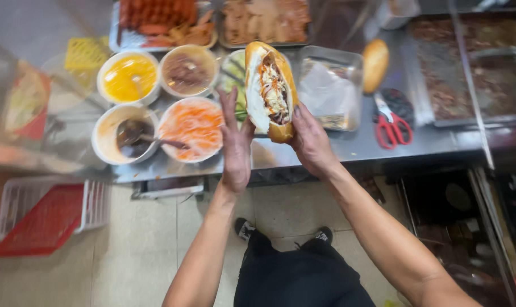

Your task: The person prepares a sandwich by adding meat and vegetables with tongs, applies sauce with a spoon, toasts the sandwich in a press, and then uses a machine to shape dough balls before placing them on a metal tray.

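Observation:
A split baguette sandwich [271, 91] filled with shredded meat and pickled carrot is held upright over the steel counter [349, 149]. My right hand [309, 139] grips its lower end from the right. My left hand [236, 145] rests flat against its left side, fingers stretched upward and apart. Just left of my left hand stands a bowl of shredded carrot pickle [193, 126].
Bowls hold yellow sauce [128, 77], brown paste [187, 71] and a dark sauce with a spoon [124, 135]. Meat trays [167, 23] line the back. A clear tub [329, 85], a bread roll [375, 64] and red scissors [391, 126] lie to the right. A red-and-white basket [48, 213] sits on the floor at left.

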